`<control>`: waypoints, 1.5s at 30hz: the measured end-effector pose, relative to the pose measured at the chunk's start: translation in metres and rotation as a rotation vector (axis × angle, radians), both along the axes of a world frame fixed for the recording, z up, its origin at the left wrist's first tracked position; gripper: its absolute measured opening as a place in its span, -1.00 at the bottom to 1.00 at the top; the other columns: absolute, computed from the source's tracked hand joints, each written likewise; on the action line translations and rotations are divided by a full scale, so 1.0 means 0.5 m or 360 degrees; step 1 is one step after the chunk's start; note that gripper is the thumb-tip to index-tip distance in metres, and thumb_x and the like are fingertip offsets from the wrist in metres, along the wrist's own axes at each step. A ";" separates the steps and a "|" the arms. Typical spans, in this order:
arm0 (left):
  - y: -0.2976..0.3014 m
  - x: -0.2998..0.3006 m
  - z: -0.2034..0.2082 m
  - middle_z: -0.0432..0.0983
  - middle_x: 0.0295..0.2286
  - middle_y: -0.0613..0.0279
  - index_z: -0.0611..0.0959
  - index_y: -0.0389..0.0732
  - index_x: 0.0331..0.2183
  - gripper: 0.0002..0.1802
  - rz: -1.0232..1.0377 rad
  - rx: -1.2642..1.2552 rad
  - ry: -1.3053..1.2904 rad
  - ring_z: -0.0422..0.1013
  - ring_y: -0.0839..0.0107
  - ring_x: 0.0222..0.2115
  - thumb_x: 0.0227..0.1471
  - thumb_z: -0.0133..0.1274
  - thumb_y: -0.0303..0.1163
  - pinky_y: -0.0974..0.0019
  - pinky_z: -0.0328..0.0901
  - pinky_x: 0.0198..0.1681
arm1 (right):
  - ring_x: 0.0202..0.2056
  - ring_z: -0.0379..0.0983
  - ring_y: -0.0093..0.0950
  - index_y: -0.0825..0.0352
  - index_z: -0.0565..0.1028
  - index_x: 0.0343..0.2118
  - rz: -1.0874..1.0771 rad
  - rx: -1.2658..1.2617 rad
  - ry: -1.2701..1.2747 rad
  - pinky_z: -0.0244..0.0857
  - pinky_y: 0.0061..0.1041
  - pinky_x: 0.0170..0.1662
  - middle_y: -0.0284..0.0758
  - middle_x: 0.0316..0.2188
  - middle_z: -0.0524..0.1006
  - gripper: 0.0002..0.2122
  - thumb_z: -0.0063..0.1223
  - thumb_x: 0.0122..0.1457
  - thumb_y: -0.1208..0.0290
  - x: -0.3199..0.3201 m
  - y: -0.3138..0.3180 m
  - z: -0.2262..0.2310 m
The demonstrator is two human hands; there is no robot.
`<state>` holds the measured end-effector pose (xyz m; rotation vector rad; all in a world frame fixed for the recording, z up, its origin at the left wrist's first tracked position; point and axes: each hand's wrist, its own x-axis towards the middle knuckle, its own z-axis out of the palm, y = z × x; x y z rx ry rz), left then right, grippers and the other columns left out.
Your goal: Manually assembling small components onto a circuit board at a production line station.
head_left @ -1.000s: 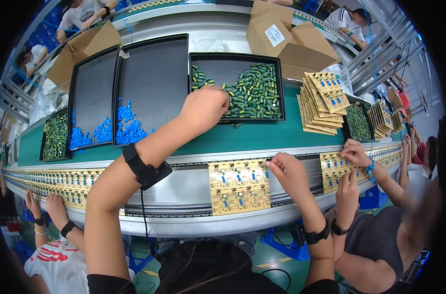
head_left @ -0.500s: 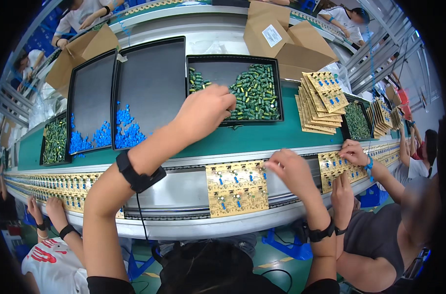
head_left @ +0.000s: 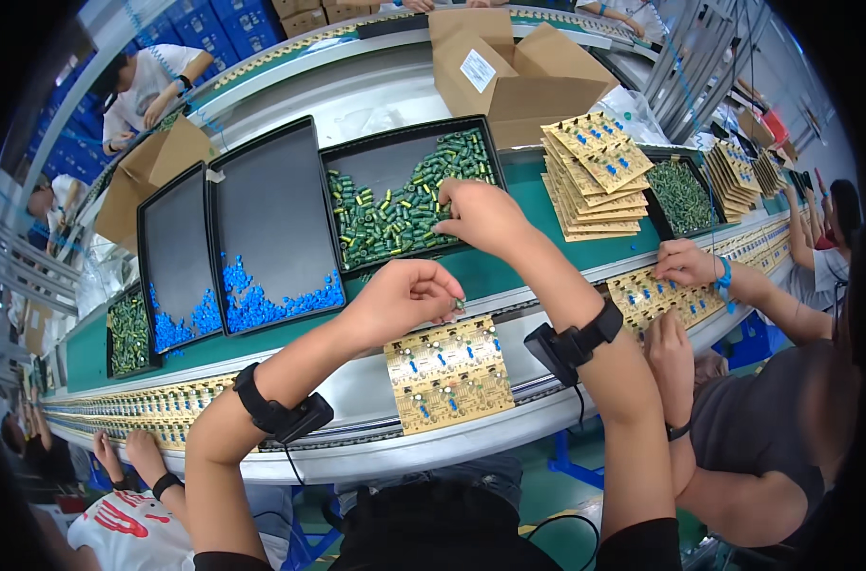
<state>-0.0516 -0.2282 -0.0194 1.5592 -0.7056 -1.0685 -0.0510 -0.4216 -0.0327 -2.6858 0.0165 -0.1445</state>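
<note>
One green component (head_left: 459,305) was pinched by the left hand (head_left: 403,300) near the circuit board (head_left: 447,381), while the right hand (head_left: 487,217), fingertips apart, was over the black tray (head_left: 381,164).

The small green-and-yellow tube-shaped parts (head_left: 381,228) are shining like smooth plastic. The flat black plastic-looking tray (head_left: 385,164) under them is looking dull. The tiny blue plastic-looking bits (head_left: 271,305) are looking bright and smooth. The flat tan four-sided board (head_left: 449,376) is looking hard, with bumpy bits on top. The long silver metal rail (head_left: 357,461) is gleaming. The open brown cardboard box (head_left: 538,105) is looking dull, and its white paper label (head_left: 478,70) is looking smooth.
</note>
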 end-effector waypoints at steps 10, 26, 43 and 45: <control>-0.021 -0.029 -0.021 0.50 -0.53 0.25 0.64 -0.19 -0.46 -0.89 -0.0205 0.0257 -0.1579 0.43 0.32 -0.40 -0.14 0.15 -0.40 0.27 0.33 -0.35 | -0.50 0.47 -0.39 0.30 0.40 -0.40 0.0009 0.0321 -0.0292 0.32 -0.40 -0.42 -0.34 -0.59 0.50 -0.80 0.21 -0.05 0.46 -0.004 -0.002 -0.023; -0.027 -0.074 -0.052 0.47 -0.54 0.25 0.65 -0.16 -0.57 -0.92 -0.0216 0.0467 -0.1857 0.37 0.23 -0.38 -0.20 0.19 -0.38 0.18 0.32 -0.35 | -0.43 0.45 -0.32 0.28 0.50 -0.38 -0.0048 0.0234 -0.0906 0.33 -0.35 -0.36 -0.29 -0.45 0.52 -0.91 0.13 0.03 0.47 -0.018 0.005 -0.051; -0.002 0.107 -0.007 0.52 -0.48 0.14 0.56 -0.24 -0.56 -0.88 0.0065 0.0483 -0.2509 0.43 0.16 -0.31 -0.16 0.12 -0.39 0.16 0.34 -0.27 | -0.35 0.43 -0.64 0.41 0.49 -0.21 -0.0192 0.2016 0.0099 0.28 -0.66 -0.25 -0.33 -0.34 0.54 -0.85 0.01 0.18 0.52 -0.275 0.025 -0.006; -0.009 0.116 -0.015 0.52 -0.48 0.13 0.57 -0.25 -0.55 -0.91 0.0066 0.0494 -0.2466 0.44 0.17 -0.32 -0.18 0.10 -0.43 0.17 0.34 -0.26 | -0.34 0.43 -0.63 0.42 0.48 -0.19 -0.0212 0.2123 0.0164 0.28 -0.65 -0.25 -0.30 -0.33 0.54 -0.84 -0.02 0.20 0.52 -0.298 0.023 -0.024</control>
